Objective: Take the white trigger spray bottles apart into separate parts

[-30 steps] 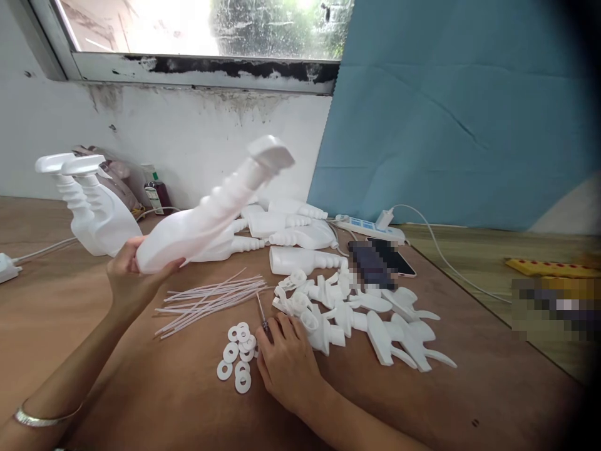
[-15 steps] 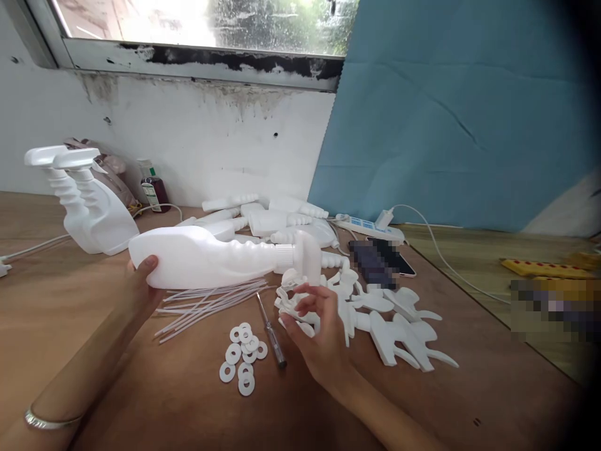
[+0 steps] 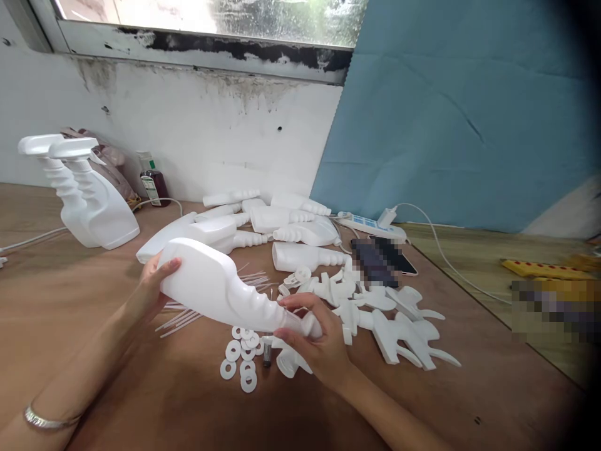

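A white spray bottle point(image 3: 206, 282) is held slanted above the table, its neck lower and toward the right. My left hand point(image 3: 154, 285) grips its base end. Around the neck and the white trigger sprayer point(image 3: 288, 362) at its end, my right hand point(image 3: 322, 341) has its fingers closed; they partly hide the joint. Thin white tubes point(image 3: 181, 321) lie behind and below the bottle. White ring washers point(image 3: 228, 369) are beneath it, beside a screwdriver point(image 3: 267, 356) that is mostly covered. Loose white trigger heads point(image 3: 385, 338) lie to the right of my right hand.
White bottles point(image 3: 282, 219) without sprayers lie in a pile at the back. Two bottles with sprayers point(image 3: 106, 207) stand at the left, near a dark-liquid bottle point(image 3: 154, 185). A power strip point(image 3: 370, 227), its cable and phones point(image 3: 375, 263) are at the back right.
The bottle has tilted, its sprayer end coming down and nearer. My right hand has closed on the neck and sprayer, where before it was apart from them.
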Motion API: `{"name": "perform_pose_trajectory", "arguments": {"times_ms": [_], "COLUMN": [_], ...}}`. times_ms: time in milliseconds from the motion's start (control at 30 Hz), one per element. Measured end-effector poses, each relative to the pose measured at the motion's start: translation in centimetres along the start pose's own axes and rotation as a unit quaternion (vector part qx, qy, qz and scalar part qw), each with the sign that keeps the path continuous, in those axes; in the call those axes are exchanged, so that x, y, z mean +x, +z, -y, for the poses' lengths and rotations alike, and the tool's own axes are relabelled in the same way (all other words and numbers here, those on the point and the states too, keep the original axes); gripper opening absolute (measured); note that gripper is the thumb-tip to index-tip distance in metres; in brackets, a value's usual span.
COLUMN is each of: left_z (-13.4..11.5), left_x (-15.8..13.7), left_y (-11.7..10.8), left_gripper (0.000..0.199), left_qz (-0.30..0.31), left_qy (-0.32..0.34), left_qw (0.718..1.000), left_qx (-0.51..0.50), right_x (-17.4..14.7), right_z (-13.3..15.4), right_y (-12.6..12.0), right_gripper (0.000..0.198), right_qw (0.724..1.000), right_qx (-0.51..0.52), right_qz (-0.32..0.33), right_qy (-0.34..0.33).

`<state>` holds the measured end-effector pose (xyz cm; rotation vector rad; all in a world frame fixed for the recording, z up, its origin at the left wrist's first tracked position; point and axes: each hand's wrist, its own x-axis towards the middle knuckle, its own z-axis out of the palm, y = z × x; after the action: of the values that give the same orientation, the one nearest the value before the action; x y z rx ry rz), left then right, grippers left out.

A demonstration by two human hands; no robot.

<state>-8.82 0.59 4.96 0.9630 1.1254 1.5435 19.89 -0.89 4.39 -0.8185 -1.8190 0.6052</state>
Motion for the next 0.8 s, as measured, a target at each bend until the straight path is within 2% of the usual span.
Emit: {"name": "perform_pose_trajectory", "arguments": {"times_ms": [200,333,433,533,600,667,800], "left_z": [-0.3,-0.6,-0.6,-0.4,-0.3,-0.2,-0.5], "left_x": [-0.1,-0.2,-0.2,-0.1,0.0,0.1,0.2], "left_y": [0.5,0.9,0.8,0.7,0.8,0.8,0.8], "left_gripper": [0.053,0.054,0.054,0.054,0.051,0.047,0.048], "left_qz": [-0.03,-0.042,-0.038,-0.039,-0.046,-0.051,-0.05], "left_qy": [0.001,-0.009,-0.007,-0.013,-0.036,-0.066,-0.111], "left_qw": [0.999,0.998,0.999,0.999,0.998,0.996,0.992], "left_qx": [-0.033,-0.041,-0.038,-0.034,-0.028,-0.022,-0.016], "right_x": [0.4,0.4,0.1,0.0,0.0,0.1,0.1], "right_z": [0.4,0.6,0.3,0.0,-0.1,-0.2,-0.6], "right_y": [-0.1,-0.2,0.0,0.2,0.3,0.3,0.1], "right_gripper": [0.024,0.025,0.02,0.016,0.014,0.016,0.021], "right_qw": [0.998,0.998,0.998,0.996,0.98,0.959,0.935], "right_qx": [-0.001,-0.021,-0.042,-0.071,-0.11,-0.152,-0.204], "right_qz": [0.003,0.011,0.006,-0.009,-0.021,-0.026,-0.022], "right_qy": [0.056,0.06,0.04,-0.061,-0.164,-0.237,-0.288]}}
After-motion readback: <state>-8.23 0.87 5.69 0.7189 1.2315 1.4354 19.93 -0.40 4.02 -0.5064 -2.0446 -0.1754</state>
